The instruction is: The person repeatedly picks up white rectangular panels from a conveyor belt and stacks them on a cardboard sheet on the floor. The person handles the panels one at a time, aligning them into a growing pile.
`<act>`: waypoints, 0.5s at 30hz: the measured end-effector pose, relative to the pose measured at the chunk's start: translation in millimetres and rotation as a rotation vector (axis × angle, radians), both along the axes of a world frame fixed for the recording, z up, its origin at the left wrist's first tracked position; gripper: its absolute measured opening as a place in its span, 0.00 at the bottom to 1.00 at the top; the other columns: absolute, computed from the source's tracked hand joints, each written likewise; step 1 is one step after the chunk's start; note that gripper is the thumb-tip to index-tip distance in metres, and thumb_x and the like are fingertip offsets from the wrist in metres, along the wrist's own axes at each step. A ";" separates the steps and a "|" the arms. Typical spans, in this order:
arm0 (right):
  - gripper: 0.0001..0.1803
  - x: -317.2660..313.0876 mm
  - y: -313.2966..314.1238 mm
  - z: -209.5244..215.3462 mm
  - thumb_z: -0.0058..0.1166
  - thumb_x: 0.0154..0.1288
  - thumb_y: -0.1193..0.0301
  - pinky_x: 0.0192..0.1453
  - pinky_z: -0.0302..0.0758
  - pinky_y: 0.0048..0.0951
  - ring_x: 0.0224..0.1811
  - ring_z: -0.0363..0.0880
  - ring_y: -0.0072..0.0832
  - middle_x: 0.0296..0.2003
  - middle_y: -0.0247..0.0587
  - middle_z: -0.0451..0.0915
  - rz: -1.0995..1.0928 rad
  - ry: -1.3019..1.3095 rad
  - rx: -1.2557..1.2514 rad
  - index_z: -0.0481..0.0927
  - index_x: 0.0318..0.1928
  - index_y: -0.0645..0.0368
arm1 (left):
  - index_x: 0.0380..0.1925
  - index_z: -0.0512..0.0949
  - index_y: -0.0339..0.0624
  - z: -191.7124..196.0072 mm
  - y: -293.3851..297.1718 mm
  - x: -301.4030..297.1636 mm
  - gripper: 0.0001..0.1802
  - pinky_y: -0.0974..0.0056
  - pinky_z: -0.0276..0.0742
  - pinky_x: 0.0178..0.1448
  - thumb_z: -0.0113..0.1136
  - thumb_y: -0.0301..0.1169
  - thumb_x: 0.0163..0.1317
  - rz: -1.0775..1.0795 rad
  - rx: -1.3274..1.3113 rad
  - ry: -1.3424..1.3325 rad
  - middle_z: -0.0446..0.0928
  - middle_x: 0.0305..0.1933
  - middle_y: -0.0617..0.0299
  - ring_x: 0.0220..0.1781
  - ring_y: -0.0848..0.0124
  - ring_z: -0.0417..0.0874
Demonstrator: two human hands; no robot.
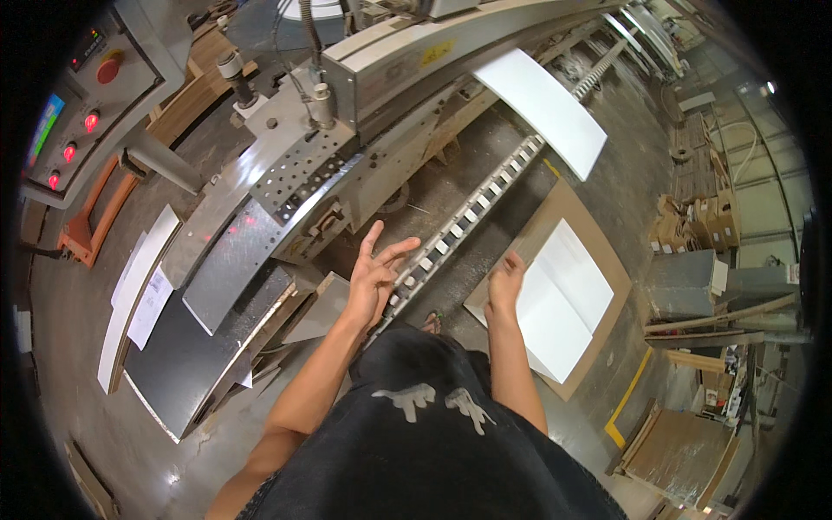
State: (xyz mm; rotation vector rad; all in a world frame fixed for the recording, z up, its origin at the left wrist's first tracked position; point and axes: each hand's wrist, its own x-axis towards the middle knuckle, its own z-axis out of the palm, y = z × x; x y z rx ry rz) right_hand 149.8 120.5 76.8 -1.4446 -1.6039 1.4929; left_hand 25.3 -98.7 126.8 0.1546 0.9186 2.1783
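Note:
My left hand [374, 276] is raised over the near part of the roller rail [457, 231], fingers spread apart with nothing in them. My right hand [504, 282] hangs in the air beside the stack of white panels [565, 295]. Its fingers are loosely curled and a little blurred, and no object shows in them. The stack lies low on my right, on a brown board [617, 267]. Farther off, another white panel [551, 106] lies across the rail, one end against the long grey machine [390, 74]. Neither hand touches a panel.
At the upper left stands a control panel [95, 113] with lit red knobs and a red button. Papers [151, 308] and a dark board [204, 347] lie left of the machine's perforated plate [303, 169]. An orange pallet jack [94, 212] stands behind. Cartons and boards [693, 225] line the right.

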 end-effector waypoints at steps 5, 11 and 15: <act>0.26 58.8 -11.8 -6.0 0.38 0.69 0.84 0.68 0.65 0.34 0.64 0.68 0.36 0.63 0.49 0.67 -0.105 -0.176 0.012 0.64 0.67 0.62 | 0.77 0.34 0.40 -86.8 7.5 -52.2 0.47 0.49 0.40 0.83 0.41 0.28 0.58 -0.102 -0.254 0.112 0.69 0.71 0.49 0.79 0.55 0.56; 0.29 114.3 -36.9 -15.5 0.39 0.64 0.86 0.49 0.71 0.27 0.53 0.69 0.30 0.59 0.47 0.67 -0.199 -0.369 -0.105 0.63 0.67 0.59 | 0.72 0.68 0.53 -206.7 47.0 -47.5 0.35 0.49 0.29 0.83 0.40 0.52 0.68 -0.306 -0.275 0.382 0.33 0.85 0.62 0.83 0.56 0.41; 0.32 107.8 -50.8 -10.3 0.40 0.61 0.86 0.54 0.71 0.31 0.56 0.69 0.34 0.61 0.49 0.65 -0.165 -0.450 -0.071 0.62 0.68 0.59 | 0.79 0.46 0.51 -201.5 64.4 -30.7 0.35 0.53 0.36 0.84 0.29 0.36 0.71 -0.366 -0.141 0.244 0.46 0.83 0.63 0.83 0.58 0.45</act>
